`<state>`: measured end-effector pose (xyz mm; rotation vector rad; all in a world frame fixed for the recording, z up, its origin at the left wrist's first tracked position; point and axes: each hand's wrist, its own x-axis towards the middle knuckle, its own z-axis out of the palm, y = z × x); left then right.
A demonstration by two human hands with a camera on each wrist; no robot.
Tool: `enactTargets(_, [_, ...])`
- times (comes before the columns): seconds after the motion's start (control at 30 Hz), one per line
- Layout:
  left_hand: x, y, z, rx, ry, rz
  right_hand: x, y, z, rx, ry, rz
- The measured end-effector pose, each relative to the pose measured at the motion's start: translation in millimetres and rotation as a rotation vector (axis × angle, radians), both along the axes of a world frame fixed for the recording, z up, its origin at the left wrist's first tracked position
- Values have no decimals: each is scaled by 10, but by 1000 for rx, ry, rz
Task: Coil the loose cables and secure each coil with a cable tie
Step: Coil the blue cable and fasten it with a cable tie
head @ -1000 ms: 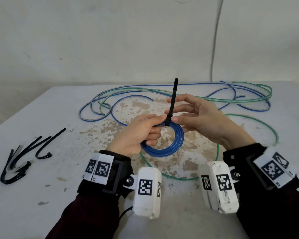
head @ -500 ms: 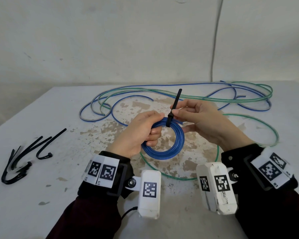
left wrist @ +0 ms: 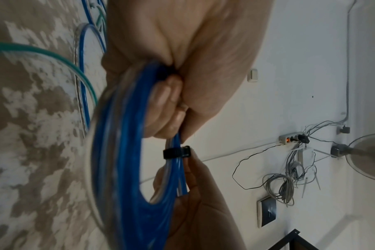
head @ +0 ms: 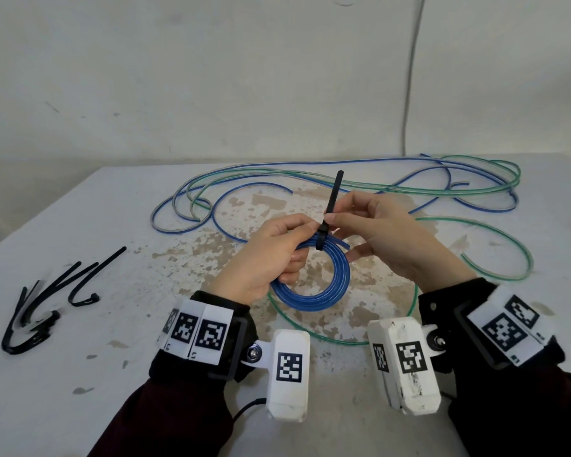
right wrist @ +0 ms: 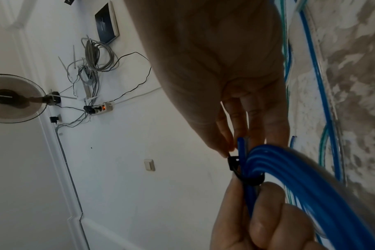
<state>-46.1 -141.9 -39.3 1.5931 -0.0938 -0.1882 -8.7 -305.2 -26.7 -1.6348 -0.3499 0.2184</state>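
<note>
A blue cable coil (head: 323, 288) hangs just above the table centre, gripped at its upper left by my left hand (head: 271, 255). A black cable tie (head: 331, 206) is looped round the top of the coil, its tail sticking up. My right hand (head: 360, 225) pinches the tie just above its head. In the left wrist view the tie band (left wrist: 176, 152) wraps the blue coil (left wrist: 120, 152) beside my curled fingers (left wrist: 167, 104). The right wrist view shows the tie head (right wrist: 233, 163) against the coil (right wrist: 289, 177).
Loose blue and green cables (head: 343, 186) sprawl across the far half of the white table (head: 80, 374), and a green cable (head: 495, 239) loops at the right. Several spare black cable ties (head: 47, 305) lie at the left.
The tie's tail first got shorter above my fingers, then stood up longer again, and my right hand's grip moved down to the tie head. The coil and left hand stayed put.
</note>
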Motion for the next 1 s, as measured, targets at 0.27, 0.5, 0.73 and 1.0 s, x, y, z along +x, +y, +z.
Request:
enactTargets(0.27, [6, -19, -13, 76, -87, 14, 1, -5, -7, -11, -71, -3])
enactTargets(0.5, [41, -1, -38, 107, -121, 56, 6, 59, -65, -10, -160, -84])
enactTargets(0.73, [58, -4, -43, 190, -130, 47, 17, 127, -137, 10, -147, -160])
enactTargets(1.0, [14, -4, -16, 168, -111, 36, 16, 140, -130, 11, -133, -160])
